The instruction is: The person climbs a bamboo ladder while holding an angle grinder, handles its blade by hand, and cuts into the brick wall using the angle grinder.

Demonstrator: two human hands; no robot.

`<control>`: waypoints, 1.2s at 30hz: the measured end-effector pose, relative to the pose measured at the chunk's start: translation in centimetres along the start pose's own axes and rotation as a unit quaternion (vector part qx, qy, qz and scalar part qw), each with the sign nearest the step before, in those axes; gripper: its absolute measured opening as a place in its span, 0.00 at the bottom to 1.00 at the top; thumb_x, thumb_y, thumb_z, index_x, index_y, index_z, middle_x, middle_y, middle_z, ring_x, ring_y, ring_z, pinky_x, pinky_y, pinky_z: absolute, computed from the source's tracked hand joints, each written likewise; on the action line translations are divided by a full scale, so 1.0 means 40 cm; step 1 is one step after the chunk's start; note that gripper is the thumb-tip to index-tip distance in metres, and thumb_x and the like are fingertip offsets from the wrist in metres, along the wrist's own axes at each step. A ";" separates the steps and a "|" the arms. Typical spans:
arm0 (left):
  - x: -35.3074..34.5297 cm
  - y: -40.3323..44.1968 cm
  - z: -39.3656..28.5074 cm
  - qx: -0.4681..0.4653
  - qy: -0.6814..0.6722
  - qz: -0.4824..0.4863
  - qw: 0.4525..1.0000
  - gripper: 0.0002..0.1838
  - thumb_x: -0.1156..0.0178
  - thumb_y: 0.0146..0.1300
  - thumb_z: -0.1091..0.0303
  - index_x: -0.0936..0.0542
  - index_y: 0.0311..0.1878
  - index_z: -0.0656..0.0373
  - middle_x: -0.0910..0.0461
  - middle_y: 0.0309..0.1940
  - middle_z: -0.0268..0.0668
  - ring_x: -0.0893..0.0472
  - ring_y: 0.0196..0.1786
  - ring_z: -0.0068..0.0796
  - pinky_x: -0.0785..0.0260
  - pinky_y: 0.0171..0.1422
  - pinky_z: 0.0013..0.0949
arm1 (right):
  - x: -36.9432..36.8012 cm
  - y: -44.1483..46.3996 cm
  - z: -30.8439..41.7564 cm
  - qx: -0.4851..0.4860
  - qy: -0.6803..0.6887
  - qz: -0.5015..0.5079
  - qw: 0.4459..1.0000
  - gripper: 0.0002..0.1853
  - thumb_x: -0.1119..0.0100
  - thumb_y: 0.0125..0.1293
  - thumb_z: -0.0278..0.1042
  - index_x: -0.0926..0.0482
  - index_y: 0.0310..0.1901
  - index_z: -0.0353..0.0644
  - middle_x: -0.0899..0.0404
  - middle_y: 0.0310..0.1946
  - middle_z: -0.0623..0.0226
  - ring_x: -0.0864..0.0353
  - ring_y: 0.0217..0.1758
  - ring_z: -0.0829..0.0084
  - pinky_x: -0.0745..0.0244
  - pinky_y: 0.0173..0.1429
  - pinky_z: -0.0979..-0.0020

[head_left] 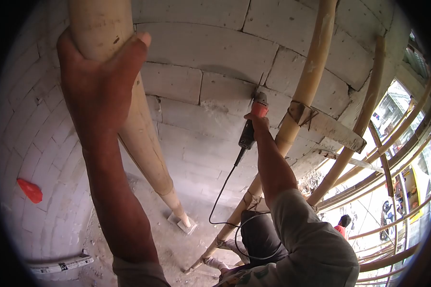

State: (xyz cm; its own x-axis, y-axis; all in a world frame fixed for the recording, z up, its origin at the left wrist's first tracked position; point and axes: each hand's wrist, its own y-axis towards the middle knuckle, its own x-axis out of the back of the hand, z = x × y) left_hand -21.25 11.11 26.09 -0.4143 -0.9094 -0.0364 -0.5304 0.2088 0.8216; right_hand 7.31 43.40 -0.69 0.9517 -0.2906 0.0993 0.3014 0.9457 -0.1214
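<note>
My left hand (98, 88) is closed around a thick bamboo pole (141, 138) at the upper left. That pole slants down to a small flat pad (182, 223) on the floor. My right hand (259, 122) grips a red and black angle grinder (247, 134) with its head up against the block wall (177, 83). The disc is too small and dark to make out. A dark cable (223, 187) hangs from the grinder's back end and loops past my leg (261, 237).
Another bamboo pole (312, 55) stands close right of the grinder, with a wooden board (333, 128) tied across it. Further right, bamboo scaffolding (392, 148) borders a bright opening, where a person (341, 226) shows below. A red object (30, 190) is at the left wall.
</note>
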 end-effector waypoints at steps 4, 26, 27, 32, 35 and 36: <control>0.004 0.003 0.006 0.014 -0.003 0.009 1.000 0.39 0.24 0.50 0.54 0.30 0.61 0.65 0.20 0.43 0.42 0.18 0.44 0.31 0.25 0.52 0.36 | 0.007 -0.013 0.036 0.008 0.009 0.002 1.000 0.19 0.24 0.43 0.30 0.23 0.35 0.35 0.23 0.24 0.64 0.22 0.22 0.65 0.23 0.29 0.60; 0.009 -0.004 -0.023 0.048 -0.017 0.032 0.998 0.39 0.26 0.52 0.57 0.32 0.62 0.65 0.22 0.45 0.43 0.18 0.44 0.32 0.25 0.52 0.37 | 0.016 -0.019 0.142 0.060 0.022 0.000 0.998 0.18 0.24 0.44 0.28 0.24 0.34 0.34 0.24 0.23 0.64 0.23 0.19 0.66 0.23 0.25 0.61; 0.006 -0.004 -0.020 0.050 -0.021 0.032 0.998 0.39 0.26 0.52 0.57 0.32 0.62 0.65 0.22 0.45 0.43 0.18 0.44 0.32 0.25 0.52 0.38 | 0.019 -0.018 0.153 0.068 0.027 -0.006 0.997 0.18 0.24 0.44 0.28 0.24 0.34 0.34 0.24 0.23 0.64 0.23 0.19 0.66 0.23 0.25 0.61; 0.006 -0.005 -0.024 0.049 -0.031 0.028 0.998 0.39 0.26 0.52 0.58 0.33 0.63 0.64 0.22 0.45 0.43 0.18 0.44 0.32 0.25 0.53 0.38 | 0.020 0.024 0.157 0.068 0.008 -0.003 0.998 0.17 0.24 0.44 0.28 0.23 0.34 0.36 0.24 0.23 0.64 0.23 0.19 0.66 0.24 0.25 0.60; 0.005 -0.005 -0.023 0.050 -0.028 0.033 0.998 0.39 0.26 0.52 0.58 0.33 0.63 0.64 0.22 0.45 0.43 0.18 0.44 0.32 0.24 0.52 0.38 | 0.018 0.037 0.144 0.056 0.015 0.006 0.998 0.17 0.24 0.43 0.29 0.23 0.33 0.36 0.24 0.23 0.64 0.23 0.20 0.66 0.24 0.25 0.60; 0.005 -0.004 -0.021 0.051 -0.026 0.035 0.998 0.39 0.26 0.52 0.58 0.33 0.63 0.64 0.22 0.45 0.43 0.18 0.44 0.32 0.24 0.52 0.38 | 0.020 0.045 0.137 0.053 0.012 0.002 0.999 0.17 0.24 0.43 0.29 0.23 0.33 0.36 0.24 0.23 0.64 0.23 0.20 0.66 0.24 0.25 0.60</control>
State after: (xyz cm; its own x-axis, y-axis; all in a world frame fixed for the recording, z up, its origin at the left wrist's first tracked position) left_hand -20.64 10.59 26.42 -0.4899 -0.8717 -0.0136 -0.5710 0.3091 0.7605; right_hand 8.27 45.66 4.58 0.9546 -0.2882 0.0749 0.2902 0.9568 -0.0169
